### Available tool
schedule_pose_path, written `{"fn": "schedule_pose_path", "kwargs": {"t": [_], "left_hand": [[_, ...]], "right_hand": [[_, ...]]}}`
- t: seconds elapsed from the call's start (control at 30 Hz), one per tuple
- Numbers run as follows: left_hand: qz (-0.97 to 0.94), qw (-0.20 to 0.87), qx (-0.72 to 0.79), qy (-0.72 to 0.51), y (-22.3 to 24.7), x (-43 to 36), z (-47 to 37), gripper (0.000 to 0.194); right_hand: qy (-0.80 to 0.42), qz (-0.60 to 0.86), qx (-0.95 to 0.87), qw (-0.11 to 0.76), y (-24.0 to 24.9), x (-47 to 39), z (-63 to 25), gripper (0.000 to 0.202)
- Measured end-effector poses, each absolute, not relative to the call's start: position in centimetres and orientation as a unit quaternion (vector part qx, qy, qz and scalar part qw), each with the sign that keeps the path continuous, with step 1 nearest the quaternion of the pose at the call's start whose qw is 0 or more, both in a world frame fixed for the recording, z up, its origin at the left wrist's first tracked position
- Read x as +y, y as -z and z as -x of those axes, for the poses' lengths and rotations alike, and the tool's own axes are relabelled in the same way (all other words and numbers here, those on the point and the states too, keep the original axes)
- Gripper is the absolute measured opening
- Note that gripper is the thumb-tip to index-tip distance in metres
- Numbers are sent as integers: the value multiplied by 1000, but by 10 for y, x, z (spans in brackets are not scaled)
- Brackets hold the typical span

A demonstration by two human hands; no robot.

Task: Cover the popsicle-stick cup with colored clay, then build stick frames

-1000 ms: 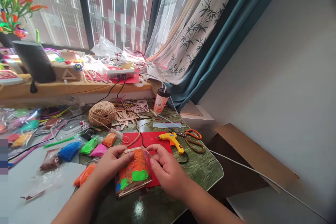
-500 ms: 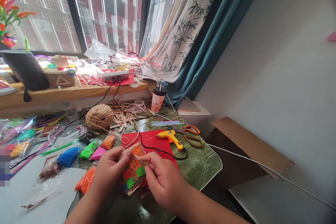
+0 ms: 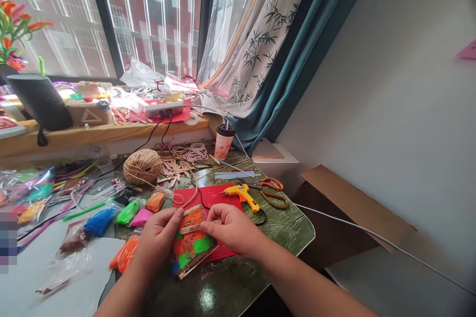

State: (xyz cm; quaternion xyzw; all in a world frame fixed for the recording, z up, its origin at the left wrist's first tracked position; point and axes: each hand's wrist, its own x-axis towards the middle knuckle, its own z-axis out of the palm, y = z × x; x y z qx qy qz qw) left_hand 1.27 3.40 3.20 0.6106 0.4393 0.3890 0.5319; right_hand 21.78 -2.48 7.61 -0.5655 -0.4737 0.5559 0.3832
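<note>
My left hand (image 3: 158, 237) is closed on the left edge of a small panel (image 3: 189, 245) covered in orange clay with green patches, tilted toward me. My right hand (image 3: 234, 230) pinches a wooden craft stick (image 3: 190, 229) between thumb and fingers. The stick lies across the upper part of the panel, its free end pointing left; whether it presses into the clay I cannot tell. Beneath the panel is a red sheet (image 3: 230, 250). Just beyond my right hand rests a yellow glue gun (image 3: 241, 194) with orange-handled scissors (image 3: 273, 192) beside it.
Bags of coloured clay (image 3: 100, 220) lie to the left. Behind the panel are a twine ball (image 3: 143, 166), loose craft sticks (image 3: 173, 171) and a lidded paper cup (image 3: 224, 142). A power strip (image 3: 163, 109) sits on the windowsill. The table edge (image 3: 305, 242) curves at the right.
My right hand has moved up a little and turned, and the stick now lies flatter across the panel, exposing more of the green patch. My left hand keeps its hold.
</note>
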Motion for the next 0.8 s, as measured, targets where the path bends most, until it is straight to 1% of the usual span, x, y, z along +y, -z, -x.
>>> {"fn": "schedule_pose_path", "kwargs": {"t": [0.17,0.4,0.47,0.53,0.63,0.73,0.8], "left_hand": [[-618,533,434,-382,-39,34,-12,53],[-632,522,439,-368,-43,35,-13,54],[-638,523,435,-360,-43,38,-11,52],[-645,529,427,-350,-44,41,-10,45],[-645,535,424,-342,-49,45,-8,43],[-644,537,429,-338,-56,46,-8,46],[-633,557,432,-320,-60,45,-10,44]], "right_hand": [[-566,546,-490,377,-71,-19,-220,56],[-509,565,-538,363,-77,-16,-219,45],[-499,568,-548,359,-79,-16,-217,43],[-494,570,-545,367,-80,-15,-217,44],[-541,523,-520,404,-77,-14,-222,52],[-592,469,-444,482,-70,-15,-227,59],[-616,451,-369,530,-64,-19,-226,61]]}}
